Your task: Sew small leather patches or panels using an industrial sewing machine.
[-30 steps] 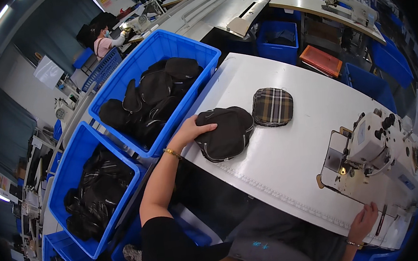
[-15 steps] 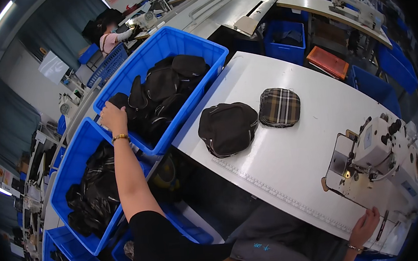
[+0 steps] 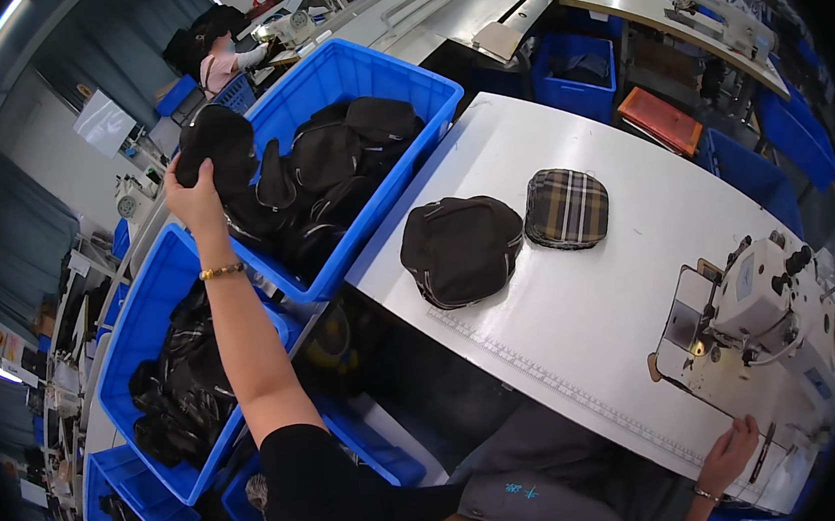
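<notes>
My left hand (image 3: 196, 203) grips a rounded black fabric piece (image 3: 215, 144), thumb in front, and holds it up over the left end of a blue bin (image 3: 349, 74). Inside that bin lie several black zippered pouch pieces (image 3: 325, 156). On the white table (image 3: 544, 324) sit a rounded stack of black zippered fabric pieces (image 3: 462, 251) and, to its right, a smaller stack of brown plaid pieces (image 3: 566, 209). My right hand (image 3: 730, 453) rests with fingers extended on the table's near right edge, holding nothing, beside a dark pen-like tool (image 3: 762, 453).
A white sewing machine (image 3: 768, 297) with a lit needle area stands at the table's right. A second blue bin (image 3: 131, 363) of black pieces is at the left. An orange-red flat case (image 3: 660, 120) lies beyond the table. Another person (image 3: 218, 64) works far back.
My left hand has risen from the bin's left rim, lifting the black fabric piece up and away from the pile. My right hand stays in place. The view has shifted slightly.
</notes>
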`<control>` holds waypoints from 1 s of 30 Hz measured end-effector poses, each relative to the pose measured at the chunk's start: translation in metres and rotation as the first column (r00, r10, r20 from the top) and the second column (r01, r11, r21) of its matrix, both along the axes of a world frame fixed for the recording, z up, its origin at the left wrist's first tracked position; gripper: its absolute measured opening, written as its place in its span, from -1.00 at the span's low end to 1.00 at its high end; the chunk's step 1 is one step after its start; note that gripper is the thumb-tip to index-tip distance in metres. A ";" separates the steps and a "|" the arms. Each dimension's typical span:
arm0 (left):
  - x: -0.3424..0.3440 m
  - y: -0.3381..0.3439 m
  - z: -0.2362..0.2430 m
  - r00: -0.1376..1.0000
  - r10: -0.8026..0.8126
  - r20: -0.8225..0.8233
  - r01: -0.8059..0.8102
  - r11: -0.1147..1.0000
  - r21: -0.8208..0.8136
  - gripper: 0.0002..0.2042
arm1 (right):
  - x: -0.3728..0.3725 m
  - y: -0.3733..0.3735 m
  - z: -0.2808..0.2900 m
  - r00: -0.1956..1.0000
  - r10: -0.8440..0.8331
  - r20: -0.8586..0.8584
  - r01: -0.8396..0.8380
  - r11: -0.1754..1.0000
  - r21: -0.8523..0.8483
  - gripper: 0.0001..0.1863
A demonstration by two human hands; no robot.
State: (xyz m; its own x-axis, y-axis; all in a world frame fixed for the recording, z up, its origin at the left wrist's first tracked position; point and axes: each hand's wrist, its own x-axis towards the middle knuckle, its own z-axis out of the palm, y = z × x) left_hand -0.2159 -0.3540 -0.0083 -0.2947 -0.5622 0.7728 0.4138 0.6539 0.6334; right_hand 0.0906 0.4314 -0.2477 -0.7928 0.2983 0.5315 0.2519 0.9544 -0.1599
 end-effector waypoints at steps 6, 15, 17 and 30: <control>-0.054 -0.059 -0.100 0.653 0.307 0.692 -0.377 0.924 -0.055 -0.36 | -0.003 0.002 -0.007 1.000 0.000 -0.029 -0.002 0.998 -0.065 -0.79; -0.054 -0.012 -0.124 0.470 0.572 0.673 -0.627 0.752 -0.201 -0.09 | 0.000 -0.006 0.002 0.999 -0.034 -0.007 0.033 0.992 -0.121 -0.80; -0.056 -0.023 -0.124 0.495 0.535 0.685 -0.628 0.765 -0.144 0.22 | 0.002 -0.003 -0.001 0.999 -0.039 -0.011 0.038 0.992 -0.120 -0.80; -0.037 -0.022 -0.097 0.715 0.137 0.686 -0.308 0.942 0.133 -0.34 | 0.001 -0.002 -0.003 1.000 -0.008 -0.002 0.008 0.994 -0.111 -0.77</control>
